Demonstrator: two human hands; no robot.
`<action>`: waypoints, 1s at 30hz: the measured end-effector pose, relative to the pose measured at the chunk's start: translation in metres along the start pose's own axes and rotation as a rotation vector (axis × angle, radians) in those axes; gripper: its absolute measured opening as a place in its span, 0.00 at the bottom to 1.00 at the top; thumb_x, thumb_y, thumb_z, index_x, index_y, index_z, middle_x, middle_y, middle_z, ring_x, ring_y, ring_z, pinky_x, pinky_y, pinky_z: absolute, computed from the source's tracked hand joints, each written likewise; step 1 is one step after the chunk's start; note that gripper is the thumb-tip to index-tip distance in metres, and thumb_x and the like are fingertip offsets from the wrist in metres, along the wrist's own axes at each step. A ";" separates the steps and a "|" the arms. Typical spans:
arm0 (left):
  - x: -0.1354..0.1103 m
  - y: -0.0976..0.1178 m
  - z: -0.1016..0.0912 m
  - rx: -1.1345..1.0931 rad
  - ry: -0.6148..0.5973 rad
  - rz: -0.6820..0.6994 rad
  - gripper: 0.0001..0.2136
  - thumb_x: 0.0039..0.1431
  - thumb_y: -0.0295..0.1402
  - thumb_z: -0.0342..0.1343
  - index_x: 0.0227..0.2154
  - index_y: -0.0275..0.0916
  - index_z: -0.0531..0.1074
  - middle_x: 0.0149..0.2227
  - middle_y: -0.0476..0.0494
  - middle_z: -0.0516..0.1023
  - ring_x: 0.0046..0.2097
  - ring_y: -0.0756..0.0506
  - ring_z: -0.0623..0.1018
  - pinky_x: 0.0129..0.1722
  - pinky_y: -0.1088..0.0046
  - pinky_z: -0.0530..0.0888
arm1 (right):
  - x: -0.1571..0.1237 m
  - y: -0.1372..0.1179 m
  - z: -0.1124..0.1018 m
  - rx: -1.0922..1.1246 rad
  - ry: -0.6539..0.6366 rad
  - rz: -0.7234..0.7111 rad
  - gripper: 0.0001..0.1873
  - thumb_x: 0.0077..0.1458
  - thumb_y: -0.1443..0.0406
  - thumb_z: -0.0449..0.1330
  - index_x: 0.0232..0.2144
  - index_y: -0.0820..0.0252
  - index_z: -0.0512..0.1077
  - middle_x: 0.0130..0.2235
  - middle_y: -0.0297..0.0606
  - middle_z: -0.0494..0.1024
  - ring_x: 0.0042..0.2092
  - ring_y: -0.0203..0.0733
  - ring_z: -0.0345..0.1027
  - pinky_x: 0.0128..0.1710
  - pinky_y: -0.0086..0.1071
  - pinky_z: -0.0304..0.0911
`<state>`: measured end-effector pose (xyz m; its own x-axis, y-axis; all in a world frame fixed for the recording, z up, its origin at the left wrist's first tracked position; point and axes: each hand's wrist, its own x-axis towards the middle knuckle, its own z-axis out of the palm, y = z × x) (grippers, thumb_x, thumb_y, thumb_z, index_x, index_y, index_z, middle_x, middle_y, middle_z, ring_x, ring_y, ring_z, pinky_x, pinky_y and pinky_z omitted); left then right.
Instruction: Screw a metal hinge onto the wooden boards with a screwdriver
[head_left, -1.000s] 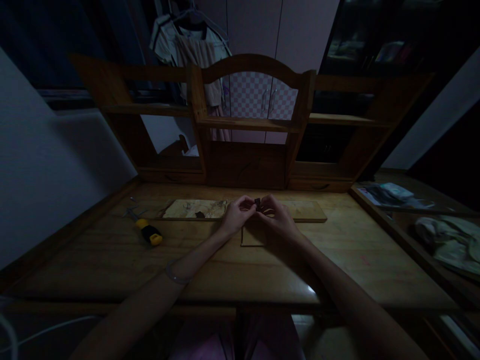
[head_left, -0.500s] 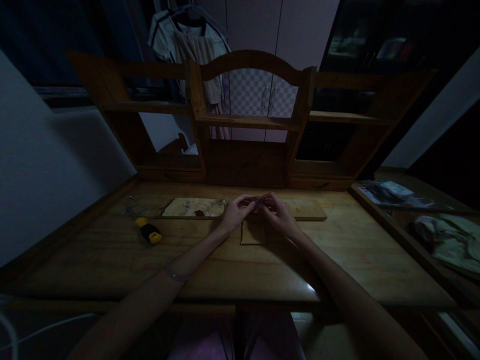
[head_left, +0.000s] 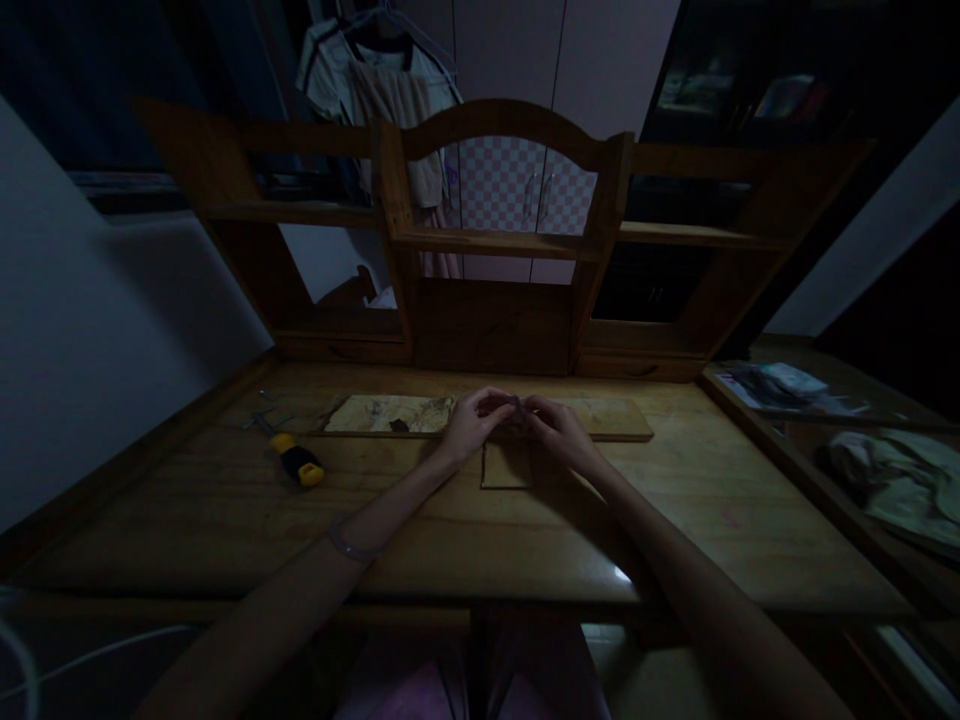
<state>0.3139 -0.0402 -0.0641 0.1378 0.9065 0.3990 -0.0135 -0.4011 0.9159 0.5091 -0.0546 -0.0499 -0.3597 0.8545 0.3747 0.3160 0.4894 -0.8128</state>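
Logged left hand out ahead over the middle of the desk, forearm running up from lower left, wrist nearly straight, back of hand upward. Noted thin bracelet partway down that forearm. Logged right hand opposite in mirrored pose, forearm coming up from lower right, knuckles up. Found both hands meeting at the midline, fingers curled narrow and tips drawn tight together. Made out small dark piece nipped between the two sets of fingertips, held just above the desk. Could not tell its shape in this dim light, nor which hand carries more of the grip. Found small wooden square lying flat directly under the hands, far edge hidden by them. Found long board lying crosswise just behind the square, middle covered by the hands, left part pale with a dark spot, right end showing past the right hand. Noted screwdriver with yellow and black handle well to the left, shaft pointing toward the back left, apart from the board. Recorded wooden hutch along the back edge, clothes hanging behind it. Recorded papers and crumpled cloth on a side surface far right, well apart from both hands.
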 end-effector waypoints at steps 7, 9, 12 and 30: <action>-0.001 0.004 0.001 -0.009 -0.005 -0.001 0.14 0.55 0.42 0.68 0.38 0.37 0.77 0.40 0.41 0.83 0.42 0.43 0.82 0.48 0.66 0.78 | 0.000 -0.004 0.002 0.007 0.027 0.005 0.15 0.68 0.55 0.55 0.41 0.57 0.76 0.38 0.37 0.81 0.39 0.43 0.76 0.39 0.34 0.69; -0.001 0.004 0.001 -0.007 0.002 -0.004 0.14 0.54 0.42 0.68 0.38 0.37 0.77 0.40 0.41 0.83 0.42 0.43 0.82 0.47 0.66 0.78 | 0.000 -0.004 0.003 -0.005 0.054 0.005 0.14 0.67 0.55 0.56 0.42 0.57 0.76 0.38 0.37 0.81 0.38 0.43 0.75 0.39 0.34 0.68; 0.000 0.003 0.001 0.001 0.012 -0.006 0.15 0.54 0.42 0.68 0.38 0.37 0.76 0.39 0.42 0.83 0.42 0.44 0.82 0.46 0.67 0.78 | -0.001 -0.006 0.002 -0.013 0.089 -0.005 0.14 0.68 0.55 0.57 0.43 0.58 0.76 0.40 0.38 0.82 0.40 0.43 0.76 0.40 0.34 0.69; 0.002 -0.002 -0.002 -0.043 0.061 -0.067 0.17 0.52 0.42 0.69 0.39 0.36 0.77 0.38 0.42 0.82 0.38 0.44 0.83 0.39 0.70 0.80 | -0.005 -0.013 0.005 -0.136 0.086 -0.170 0.10 0.65 0.57 0.64 0.43 0.55 0.73 0.43 0.38 0.77 0.40 0.39 0.73 0.38 0.32 0.70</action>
<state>0.3123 -0.0370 -0.0651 0.0791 0.9380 0.3376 -0.0490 -0.3346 0.9411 0.5026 -0.0664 -0.0437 -0.3436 0.7665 0.5427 0.3743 0.6417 -0.6694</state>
